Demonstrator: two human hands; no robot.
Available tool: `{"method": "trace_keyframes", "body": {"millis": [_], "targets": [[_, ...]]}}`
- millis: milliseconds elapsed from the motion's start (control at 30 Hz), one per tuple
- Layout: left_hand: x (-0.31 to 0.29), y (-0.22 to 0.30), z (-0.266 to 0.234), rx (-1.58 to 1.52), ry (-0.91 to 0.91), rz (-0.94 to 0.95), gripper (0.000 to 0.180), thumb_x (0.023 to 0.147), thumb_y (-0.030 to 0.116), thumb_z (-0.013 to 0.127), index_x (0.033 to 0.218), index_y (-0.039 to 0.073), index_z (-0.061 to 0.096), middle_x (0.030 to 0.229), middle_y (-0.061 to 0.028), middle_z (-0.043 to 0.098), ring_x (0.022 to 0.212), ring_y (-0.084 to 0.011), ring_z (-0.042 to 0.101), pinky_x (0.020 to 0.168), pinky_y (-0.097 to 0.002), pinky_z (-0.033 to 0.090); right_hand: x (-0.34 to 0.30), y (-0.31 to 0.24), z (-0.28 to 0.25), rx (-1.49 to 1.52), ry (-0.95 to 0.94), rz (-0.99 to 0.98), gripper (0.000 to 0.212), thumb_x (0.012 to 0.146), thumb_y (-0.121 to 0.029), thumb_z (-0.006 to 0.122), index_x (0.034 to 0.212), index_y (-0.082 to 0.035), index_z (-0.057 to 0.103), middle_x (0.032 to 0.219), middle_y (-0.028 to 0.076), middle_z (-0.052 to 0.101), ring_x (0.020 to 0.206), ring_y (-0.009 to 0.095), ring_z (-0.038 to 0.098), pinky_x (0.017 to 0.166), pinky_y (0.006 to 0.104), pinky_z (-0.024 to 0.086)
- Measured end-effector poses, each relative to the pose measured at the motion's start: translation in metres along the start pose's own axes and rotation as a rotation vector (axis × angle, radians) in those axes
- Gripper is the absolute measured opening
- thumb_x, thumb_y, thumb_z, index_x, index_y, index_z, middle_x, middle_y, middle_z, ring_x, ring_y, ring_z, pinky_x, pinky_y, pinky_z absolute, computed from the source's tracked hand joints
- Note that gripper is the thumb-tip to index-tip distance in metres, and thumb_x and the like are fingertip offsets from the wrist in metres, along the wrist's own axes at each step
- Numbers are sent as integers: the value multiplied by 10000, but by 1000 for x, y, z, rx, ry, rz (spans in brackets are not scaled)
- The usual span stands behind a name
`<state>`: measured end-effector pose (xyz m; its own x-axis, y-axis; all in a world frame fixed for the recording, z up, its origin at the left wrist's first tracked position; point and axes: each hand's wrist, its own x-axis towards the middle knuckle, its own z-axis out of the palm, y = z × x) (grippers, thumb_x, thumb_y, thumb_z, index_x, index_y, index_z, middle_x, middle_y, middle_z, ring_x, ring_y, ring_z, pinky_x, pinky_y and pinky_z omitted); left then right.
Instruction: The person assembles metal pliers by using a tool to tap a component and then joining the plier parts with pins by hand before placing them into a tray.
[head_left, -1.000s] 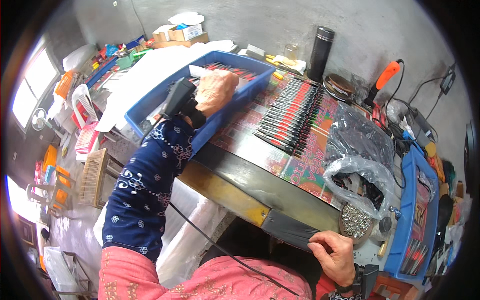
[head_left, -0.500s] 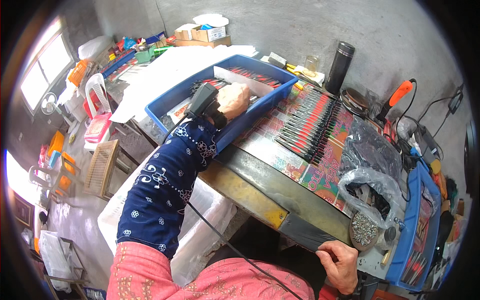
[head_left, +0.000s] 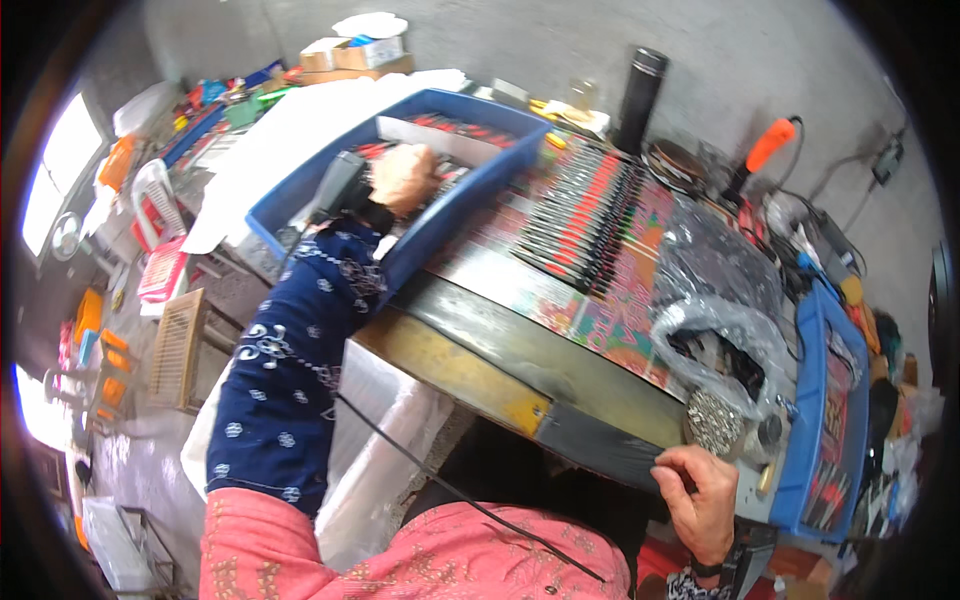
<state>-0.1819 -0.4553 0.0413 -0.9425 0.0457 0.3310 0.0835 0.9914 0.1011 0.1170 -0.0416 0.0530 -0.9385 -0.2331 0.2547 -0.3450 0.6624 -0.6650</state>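
Left hand [head_left: 405, 181] farther from white divider [head_left: 440, 136] | blurred | grip hidden

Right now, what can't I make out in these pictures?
In the head view:
What the left hand may be holding in the blue tray: hidden by the back of that hand.
Whether the right hand pinches anything: its own curl hides it.
Contents of the plastic bag: obscured by creased, shiny plastic.
Small metal pieces: too tiny and blurred to tell their shape.
Right sleeve: cut off by the lower edge.
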Motion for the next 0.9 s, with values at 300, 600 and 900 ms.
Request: {"method": "trace_keyframes", "body": {"millis": [300, 600, 900], "targets": [[23, -32, 26, 77, 50, 29, 360, 830, 321, 650, 760, -29, 608, 707, -251, 613, 659, -361, 629, 600, -504, 446, -4, 12, -26, -51, 106, -64, 119, 837, -49, 724, 911, 20, 660, 814, 129, 672, 672, 246, 648, 600, 333, 498], [51, -105, 65, -70, 179, 225, 242, 825, 192, 707, 819, -10, 574, 822, -193, 577, 793, -365, 580, 710, -456, 446, -16, 35, -85, -228, 348, 44, 106, 868, -69, 700, 911, 15, 650, 759, 111, 637, 617, 178, 584, 571, 309, 463], [40, -95, 51, 20, 183, 138, 282, 829, 259, 699, 789, 8, 575, 783, -174, 566, 743, -345, 571, 673, -453, 427, -44, 103, -166, -657, 629, 367, 145, 892, -151, 624, 850, -17, 660, 757, 188, 649, 718, 388, 636, 639, 462, 475]]}}
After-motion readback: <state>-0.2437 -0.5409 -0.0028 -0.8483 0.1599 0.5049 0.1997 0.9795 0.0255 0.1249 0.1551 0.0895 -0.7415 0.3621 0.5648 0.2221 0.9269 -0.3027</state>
